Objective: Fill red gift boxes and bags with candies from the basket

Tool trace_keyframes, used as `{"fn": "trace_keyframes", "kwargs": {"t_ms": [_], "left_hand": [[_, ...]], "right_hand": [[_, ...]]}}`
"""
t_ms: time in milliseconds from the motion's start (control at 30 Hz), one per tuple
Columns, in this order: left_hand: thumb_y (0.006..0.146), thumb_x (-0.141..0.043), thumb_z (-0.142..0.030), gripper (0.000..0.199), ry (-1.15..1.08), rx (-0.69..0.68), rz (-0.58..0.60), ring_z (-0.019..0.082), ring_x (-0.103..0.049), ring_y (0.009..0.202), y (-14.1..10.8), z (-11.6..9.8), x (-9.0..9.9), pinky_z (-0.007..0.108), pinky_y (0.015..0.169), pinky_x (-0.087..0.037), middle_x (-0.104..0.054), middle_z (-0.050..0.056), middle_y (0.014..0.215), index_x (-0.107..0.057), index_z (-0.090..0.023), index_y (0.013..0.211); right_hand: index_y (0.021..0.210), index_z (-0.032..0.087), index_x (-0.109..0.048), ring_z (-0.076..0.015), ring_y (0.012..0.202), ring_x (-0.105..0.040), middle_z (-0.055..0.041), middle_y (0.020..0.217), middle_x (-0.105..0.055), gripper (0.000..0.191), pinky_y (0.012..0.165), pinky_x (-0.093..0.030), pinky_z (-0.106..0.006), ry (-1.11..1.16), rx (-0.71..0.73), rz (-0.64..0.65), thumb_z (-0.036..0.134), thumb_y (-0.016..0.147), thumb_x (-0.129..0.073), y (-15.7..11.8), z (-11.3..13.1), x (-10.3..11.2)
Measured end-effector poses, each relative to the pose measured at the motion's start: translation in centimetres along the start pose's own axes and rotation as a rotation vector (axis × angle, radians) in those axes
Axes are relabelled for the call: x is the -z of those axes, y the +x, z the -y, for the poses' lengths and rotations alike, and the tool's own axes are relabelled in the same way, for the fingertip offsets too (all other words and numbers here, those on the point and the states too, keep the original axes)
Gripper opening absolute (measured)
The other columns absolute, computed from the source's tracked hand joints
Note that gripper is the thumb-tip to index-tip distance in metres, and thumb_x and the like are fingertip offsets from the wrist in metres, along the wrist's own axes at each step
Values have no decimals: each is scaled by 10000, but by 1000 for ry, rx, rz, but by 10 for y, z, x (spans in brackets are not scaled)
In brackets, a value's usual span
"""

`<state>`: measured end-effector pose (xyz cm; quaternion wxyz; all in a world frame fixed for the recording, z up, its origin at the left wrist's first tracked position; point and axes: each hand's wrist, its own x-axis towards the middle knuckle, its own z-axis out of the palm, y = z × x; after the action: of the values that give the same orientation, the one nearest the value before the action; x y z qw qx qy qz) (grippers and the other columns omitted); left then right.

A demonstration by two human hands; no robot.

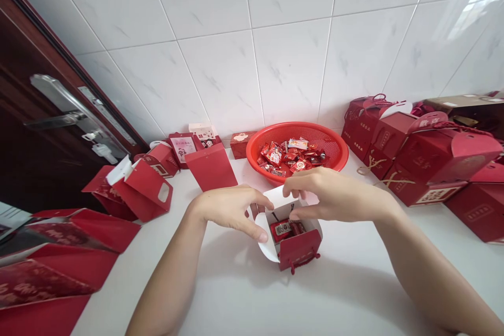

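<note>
A small red gift box (294, 252) with a white inside stands open on the white counter (220, 294), right in front of me. Inside it lie red packets of sweets (282, 230). My left hand (228, 212) grips the box's rounded white left flap (264, 244) between thumb and fingers. My right hand (331, 194) pinches the white top flap (276, 195) from the far right side. A red cord handle (299, 261) hangs on the box's front. The fingers hide part of the box's far side.
A red plastic basket (334, 142) of wrapped sweets stands behind the box. Assembled red gift boxes (429, 160) crowd the right. Flat red box blanks (59, 257) lie at the left, near a dark door with a metal handle (59, 110). White tiles rise behind.
</note>
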<state>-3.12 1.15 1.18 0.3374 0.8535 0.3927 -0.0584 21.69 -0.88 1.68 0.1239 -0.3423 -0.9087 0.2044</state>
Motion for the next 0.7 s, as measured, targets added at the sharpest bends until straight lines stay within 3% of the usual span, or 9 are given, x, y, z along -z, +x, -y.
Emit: {"fn": "trace_keyframes", "kwargs": {"t_ms": [100, 267, 500, 600, 700], "left_hand": [[745, -778, -522, 656, 5, 32, 82, 221, -668, 1013, 0, -3, 1, 241, 806, -493, -716, 72, 1183, -654, -218, 1312], [761, -752, -550, 617, 52, 45, 82, 230, -649, 1019, -4, -8, -1, 251, 816, -486, -703, 76, 1184, -674, -215, 1273], [745, -752, -581, 724, 98, 113, 6, 265, -571, 1202, -11, -15, -2, 274, 915, -465, -609, 59, 1317, -569, -248, 1362], [752, -766, -545, 631, 121, 89, -7, 266, -553, 1207, -13, -20, -3, 279, 930, -442, -607, 33, 1271, -607, -268, 1297], [773, -757, -546, 521, 147, 70, -1, 261, -571, 1128, -16, -25, -4, 277, 874, -435, -623, 23, 1156, -658, -269, 1202]], "right_hand": [[851, 217, -654, -177, 687, -595, -30, 855, -673, 195, 518, -332, -262, -117, -85, 90, 381, 830, -758, -10, 2, 4], [810, 203, -626, -193, 656, -563, -37, 815, -644, 306, 508, -321, -278, -210, -193, 155, 428, 745, -823, -17, 8, -1], [871, 173, -612, -196, 716, -585, -37, 825, -640, 159, 521, -296, -265, -292, -286, 210, 219, 780, -733, -8, 10, -9], [830, 171, -617, -183, 675, -572, -35, 771, -629, 80, 503, -262, -262, -284, -284, 262, 135, 778, -667, -4, 8, -9], [809, 169, -622, -169, 651, -565, -41, 758, -634, 145, 495, -240, -267, -301, -247, 230, 39, 770, -571, 2, 5, -11]]}}
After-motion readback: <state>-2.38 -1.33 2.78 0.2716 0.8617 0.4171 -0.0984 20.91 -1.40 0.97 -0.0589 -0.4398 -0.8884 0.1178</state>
